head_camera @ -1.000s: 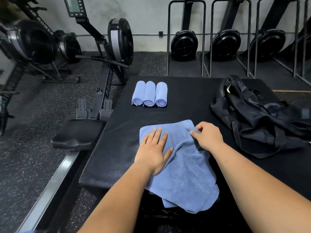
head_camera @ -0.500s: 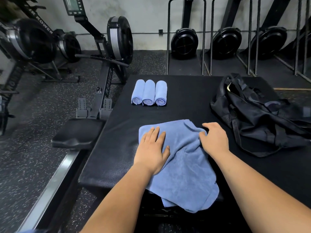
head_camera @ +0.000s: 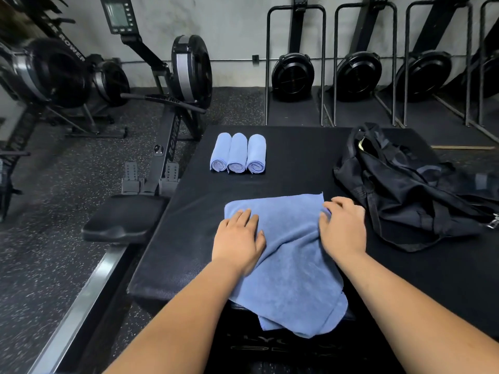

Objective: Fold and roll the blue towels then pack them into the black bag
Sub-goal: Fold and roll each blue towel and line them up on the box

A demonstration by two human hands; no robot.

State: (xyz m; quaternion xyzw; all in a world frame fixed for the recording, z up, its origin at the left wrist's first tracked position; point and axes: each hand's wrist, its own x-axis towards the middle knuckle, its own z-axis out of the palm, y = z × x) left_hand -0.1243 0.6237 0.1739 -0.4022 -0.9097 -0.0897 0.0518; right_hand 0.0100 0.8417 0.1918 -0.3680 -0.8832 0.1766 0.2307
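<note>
Gym room; black padded platform (head_camera: 297, 157) serves as work surface.
Item 1: loose towel (head_camera: 291, 265), blue, one. It is spread at the near edge and hangs over it, neither folded nor rolled. Pressed flat by the left hand (head_camera: 239, 236) with straight fingers; the right hand (head_camera: 343, 228) curls round its far right corner.
Item 2: rolled towels (head_camera: 237, 153), three, touching side by side at far left, unpacked.
Item 3: black bag (head_camera: 410, 190), one, slumped at right; no blue visible inside.
Judgement: three of four towels rolled, packing not begun.

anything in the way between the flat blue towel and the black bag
Nothing visible: only bare black mat lies between the unrolled blue cloth towel and the crumpled black fabric bag. The right hand grips the towel's edge.
</note>
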